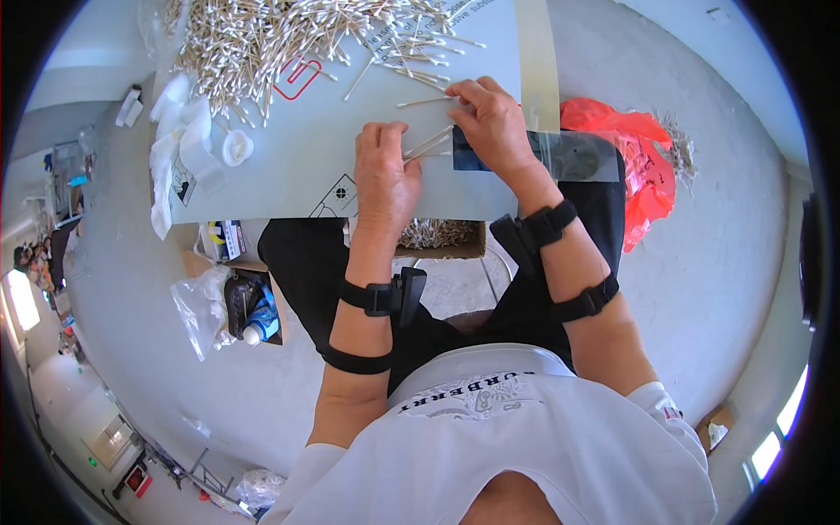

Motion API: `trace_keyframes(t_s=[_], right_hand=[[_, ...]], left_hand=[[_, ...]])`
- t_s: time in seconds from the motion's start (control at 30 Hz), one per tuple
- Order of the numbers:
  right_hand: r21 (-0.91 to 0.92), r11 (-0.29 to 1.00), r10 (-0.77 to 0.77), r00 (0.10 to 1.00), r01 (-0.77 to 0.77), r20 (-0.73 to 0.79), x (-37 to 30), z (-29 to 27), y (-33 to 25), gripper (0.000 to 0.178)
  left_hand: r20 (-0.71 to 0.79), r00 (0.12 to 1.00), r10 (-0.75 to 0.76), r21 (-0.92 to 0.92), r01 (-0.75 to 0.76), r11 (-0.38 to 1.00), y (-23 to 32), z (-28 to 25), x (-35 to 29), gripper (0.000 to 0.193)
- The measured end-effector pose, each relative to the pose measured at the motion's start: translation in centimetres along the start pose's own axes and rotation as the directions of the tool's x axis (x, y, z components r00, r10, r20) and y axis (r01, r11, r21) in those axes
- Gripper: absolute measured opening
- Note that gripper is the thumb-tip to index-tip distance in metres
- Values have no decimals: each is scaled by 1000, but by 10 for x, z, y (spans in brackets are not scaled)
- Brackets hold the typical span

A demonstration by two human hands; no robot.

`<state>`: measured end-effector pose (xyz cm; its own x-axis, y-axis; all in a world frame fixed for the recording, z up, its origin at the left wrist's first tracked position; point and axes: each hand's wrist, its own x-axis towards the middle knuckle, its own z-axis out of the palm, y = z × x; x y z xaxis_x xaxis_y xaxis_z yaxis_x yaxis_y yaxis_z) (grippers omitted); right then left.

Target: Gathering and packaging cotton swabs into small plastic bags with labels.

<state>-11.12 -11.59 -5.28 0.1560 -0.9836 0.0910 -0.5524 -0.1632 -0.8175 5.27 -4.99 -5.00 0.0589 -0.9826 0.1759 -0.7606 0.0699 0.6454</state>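
Note:
A large heap of cotton swabs (pixel 262 44) with wooden sticks and white tips covers the far left of the grey tabletop (pixel 289 166). My left hand (pixel 382 171) is closed near the table's front edge, and a few swabs (pixel 429 143) stick out to the right from its thumb side. Thumb and fingertips of my right hand (pixel 494 127) pinch the end of a single swab (pixel 426 102), whose other tip points left. Between my right hand and the heap lie more scattered swabs (pixel 411 66). Both forearms wear black straps with small black devices.
A small white round cup (pixel 236 148) and crumpled white wrapping (pixel 185 131) are at the table's left. Below the front edge, between my knees, a cardboard box (pixel 455 249) holds more swabs. A red plastic bag (pixel 643 166) lies on the right; a box with bottles (pixel 254 306) stands lower left.

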Motion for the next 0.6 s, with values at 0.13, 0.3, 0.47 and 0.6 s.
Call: trace_keyframes(t_s=[0.13,0.3,0.47,0.6], right_hand=[[-150,972,-197,975,180,-104,15,9,10,19],[-251,962,-132,987,104,-96,24,18,8,14],[-346,915,-227,974,210,-10,34,14,17,9],[-272,921,-262,960,278,95,28,2,18,8]], left_hand=[[-15,999,42,34,-42,999,4,-2,1,48],[-7,999,51,24,-51,998,2,-1,1,46],[11,998,58,35,-58,998,4,0,1,44],[-7,999,54,35,-54,998,2,0,-1,47]])
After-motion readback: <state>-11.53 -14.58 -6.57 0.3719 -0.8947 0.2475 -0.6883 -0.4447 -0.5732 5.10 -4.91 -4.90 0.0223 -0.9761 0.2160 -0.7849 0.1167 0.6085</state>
